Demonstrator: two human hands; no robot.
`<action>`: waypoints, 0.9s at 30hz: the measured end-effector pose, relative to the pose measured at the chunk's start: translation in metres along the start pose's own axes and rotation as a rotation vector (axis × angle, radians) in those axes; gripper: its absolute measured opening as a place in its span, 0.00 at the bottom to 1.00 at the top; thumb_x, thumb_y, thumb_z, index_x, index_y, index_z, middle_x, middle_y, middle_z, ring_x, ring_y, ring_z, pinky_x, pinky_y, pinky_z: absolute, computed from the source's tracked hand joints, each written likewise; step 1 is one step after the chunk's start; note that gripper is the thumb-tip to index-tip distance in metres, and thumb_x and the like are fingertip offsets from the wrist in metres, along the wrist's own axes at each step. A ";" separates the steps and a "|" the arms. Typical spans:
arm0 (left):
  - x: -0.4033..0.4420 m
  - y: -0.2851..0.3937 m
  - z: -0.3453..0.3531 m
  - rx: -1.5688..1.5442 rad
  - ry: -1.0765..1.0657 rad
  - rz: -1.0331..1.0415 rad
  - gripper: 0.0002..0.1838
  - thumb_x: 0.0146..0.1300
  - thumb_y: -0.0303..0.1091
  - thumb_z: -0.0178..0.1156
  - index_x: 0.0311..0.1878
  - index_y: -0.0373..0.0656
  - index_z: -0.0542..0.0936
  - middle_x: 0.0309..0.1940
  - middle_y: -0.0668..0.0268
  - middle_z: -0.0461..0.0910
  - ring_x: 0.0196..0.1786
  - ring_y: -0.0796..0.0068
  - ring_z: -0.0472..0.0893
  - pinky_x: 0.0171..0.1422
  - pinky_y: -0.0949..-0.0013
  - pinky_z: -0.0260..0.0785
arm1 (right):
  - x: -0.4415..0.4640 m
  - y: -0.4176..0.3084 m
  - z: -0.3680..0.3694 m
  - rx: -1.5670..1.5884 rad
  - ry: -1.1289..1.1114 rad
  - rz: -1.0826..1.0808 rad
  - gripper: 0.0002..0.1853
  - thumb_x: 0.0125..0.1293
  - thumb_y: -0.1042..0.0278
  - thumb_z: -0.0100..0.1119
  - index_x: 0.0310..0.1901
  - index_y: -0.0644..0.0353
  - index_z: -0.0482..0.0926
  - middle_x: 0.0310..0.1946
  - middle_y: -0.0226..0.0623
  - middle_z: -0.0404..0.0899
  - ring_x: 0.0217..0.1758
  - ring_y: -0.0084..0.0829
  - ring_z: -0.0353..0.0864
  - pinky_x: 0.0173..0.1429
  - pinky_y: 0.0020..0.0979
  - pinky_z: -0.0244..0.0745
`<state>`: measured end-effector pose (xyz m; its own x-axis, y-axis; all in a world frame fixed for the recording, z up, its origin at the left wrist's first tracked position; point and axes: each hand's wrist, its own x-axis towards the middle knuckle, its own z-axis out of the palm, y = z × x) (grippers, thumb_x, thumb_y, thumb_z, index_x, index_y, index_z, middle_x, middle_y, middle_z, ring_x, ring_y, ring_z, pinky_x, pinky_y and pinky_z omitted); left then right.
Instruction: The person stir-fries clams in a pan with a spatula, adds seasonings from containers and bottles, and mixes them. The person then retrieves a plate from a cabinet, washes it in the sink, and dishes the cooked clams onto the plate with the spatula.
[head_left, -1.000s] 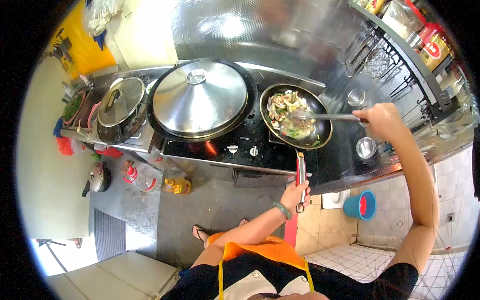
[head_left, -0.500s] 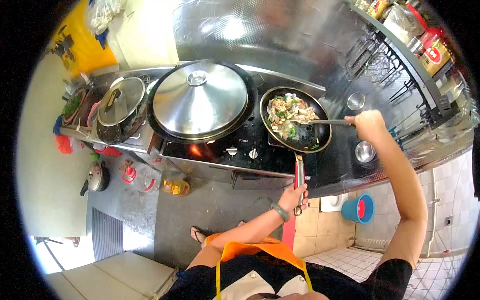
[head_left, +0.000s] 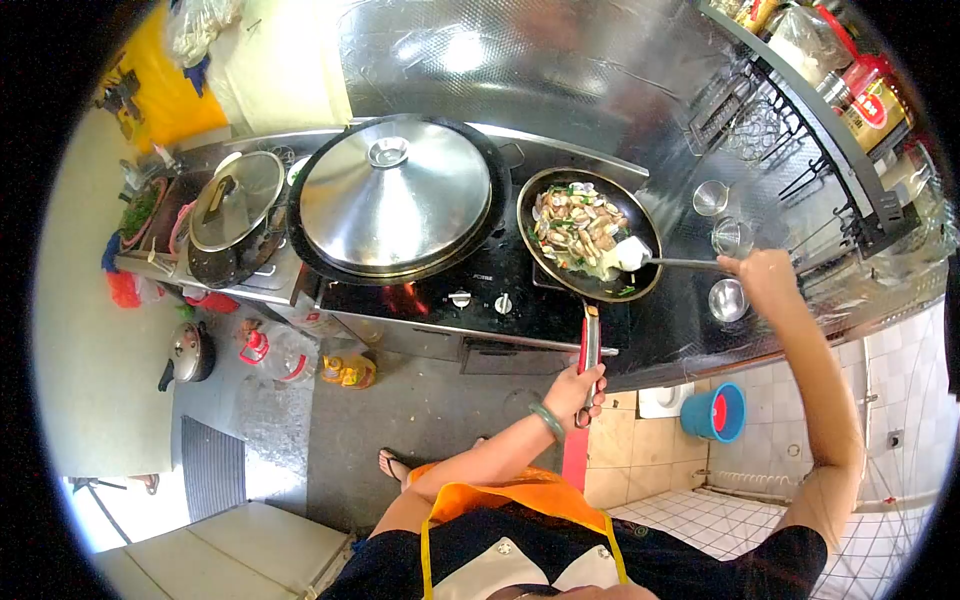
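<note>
Black pan (head_left: 643,222) on the hob (head_left: 535,310), seen from my remote post: my left hand (head_left: 578,392) has its fingers wrapped around the handle (head_left: 590,345), which runs from the pan toward the body. Right of the pan, my right hand (head_left: 770,283) grasps a spatula (head_left: 680,263), its shaft reaching leftward into the food (head_left: 575,225). I can't make out the burner underneath or the right fingertips.

On the stove (head_left: 535,312): covered pan (head_left: 395,220) left, frying pan (head_left: 648,225) right, food (head_left: 578,225) inside. At the food's right edge, spatula (head_left: 631,254), running right into right hand (head_left: 768,280). Around the frying pan's near-side handle (head_left: 590,340), left hand (head_left: 576,392). Left of the covered pan, lidded pot (head_left: 222,266).
</note>
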<state>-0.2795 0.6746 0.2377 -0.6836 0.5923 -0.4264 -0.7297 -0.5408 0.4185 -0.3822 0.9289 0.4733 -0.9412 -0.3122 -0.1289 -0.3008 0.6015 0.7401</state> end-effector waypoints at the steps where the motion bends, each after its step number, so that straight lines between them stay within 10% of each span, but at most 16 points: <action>1: -0.004 0.006 0.001 0.016 0.009 -0.016 0.13 0.68 0.41 0.52 0.32 0.46 0.65 0.15 0.70 0.67 0.12 0.79 0.66 0.11 0.76 0.52 | 0.003 -0.011 0.018 0.090 -0.032 0.075 0.11 0.65 0.61 0.52 0.44 0.42 0.83 0.23 0.36 0.80 0.28 0.37 0.82 0.31 0.39 0.72; 6: 0.003 0.016 -0.011 0.049 -0.019 -0.062 0.12 0.68 0.41 0.52 0.33 0.46 0.66 0.16 0.71 0.68 0.12 0.79 0.66 0.11 0.76 0.55 | 0.027 -0.032 0.100 0.794 -0.343 0.248 0.18 0.57 0.53 0.63 0.47 0.52 0.81 0.36 0.47 0.82 0.43 0.44 0.82 0.48 0.41 0.76; 13: 0.002 0.029 -0.013 0.011 -0.010 -0.062 0.09 0.68 0.35 0.53 0.45 0.43 0.67 0.26 0.71 0.69 0.20 0.82 0.68 0.15 0.78 0.61 | 0.010 -0.005 -0.018 0.440 -0.015 0.284 0.15 0.57 0.57 0.61 0.48 0.42 0.81 0.32 0.39 0.83 0.35 0.43 0.83 0.40 0.43 0.77; 27: 0.004 0.031 -0.018 0.086 -0.024 -0.101 0.08 0.68 0.34 0.53 0.43 0.44 0.66 0.25 0.70 0.69 0.20 0.82 0.68 0.15 0.79 0.60 | 0.116 0.021 0.020 0.377 0.029 0.206 0.10 0.52 0.62 0.63 0.38 0.47 0.84 0.31 0.39 0.83 0.37 0.41 0.83 0.42 0.41 0.77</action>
<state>-0.3051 0.6489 0.2349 -0.6050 0.6560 -0.4513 -0.7902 -0.4250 0.4416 -0.5008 0.9197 0.4608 -0.9845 -0.1746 0.0184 -0.1473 0.8785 0.4545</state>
